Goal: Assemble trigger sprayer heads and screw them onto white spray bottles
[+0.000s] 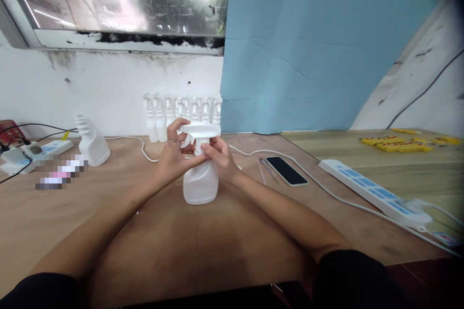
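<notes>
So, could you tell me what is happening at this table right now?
A person holds a white spray bottle upright on the wooden table. The left hand and right hand both grip around its neck, at the white trigger head on top. A row of capless white bottles stands behind by the wall, and one more capless bottle to the left. A smartphone and a power strip lie to the right.
</notes>
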`<state>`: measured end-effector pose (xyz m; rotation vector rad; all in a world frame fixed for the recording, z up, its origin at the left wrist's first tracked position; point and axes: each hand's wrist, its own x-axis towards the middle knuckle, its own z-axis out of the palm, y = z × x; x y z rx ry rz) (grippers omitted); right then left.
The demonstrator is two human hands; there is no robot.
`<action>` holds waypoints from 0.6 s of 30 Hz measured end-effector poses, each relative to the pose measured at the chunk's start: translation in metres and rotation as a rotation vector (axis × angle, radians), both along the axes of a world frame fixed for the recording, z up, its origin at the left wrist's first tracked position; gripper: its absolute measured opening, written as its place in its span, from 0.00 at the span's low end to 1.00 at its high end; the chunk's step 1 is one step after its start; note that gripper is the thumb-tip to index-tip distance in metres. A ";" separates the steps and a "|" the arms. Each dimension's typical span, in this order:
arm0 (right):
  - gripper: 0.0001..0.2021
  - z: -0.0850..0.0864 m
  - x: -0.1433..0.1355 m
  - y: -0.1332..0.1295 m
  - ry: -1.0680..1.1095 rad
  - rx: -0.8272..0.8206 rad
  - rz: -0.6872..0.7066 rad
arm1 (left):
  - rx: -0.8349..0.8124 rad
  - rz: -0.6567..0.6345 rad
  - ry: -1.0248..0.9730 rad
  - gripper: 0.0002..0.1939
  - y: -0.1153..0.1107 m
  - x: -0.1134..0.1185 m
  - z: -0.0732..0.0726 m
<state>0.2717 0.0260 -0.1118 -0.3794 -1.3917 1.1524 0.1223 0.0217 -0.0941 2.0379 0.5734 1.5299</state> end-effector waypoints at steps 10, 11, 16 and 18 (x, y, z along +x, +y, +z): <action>0.19 0.005 -0.007 -0.004 0.008 0.016 -0.103 | -0.027 -0.016 -0.036 0.38 -0.002 0.004 -0.001; 0.19 0.005 -0.007 -0.004 0.015 0.012 -0.098 | -0.030 -0.021 -0.037 0.38 -0.001 0.005 -0.002; 0.18 0.016 -0.001 -0.001 0.023 -0.120 0.129 | 0.032 0.006 0.052 0.40 0.005 -0.003 0.001; 0.17 0.023 0.004 0.000 -0.043 -0.233 0.223 | 0.074 0.033 0.170 0.40 0.008 -0.015 0.009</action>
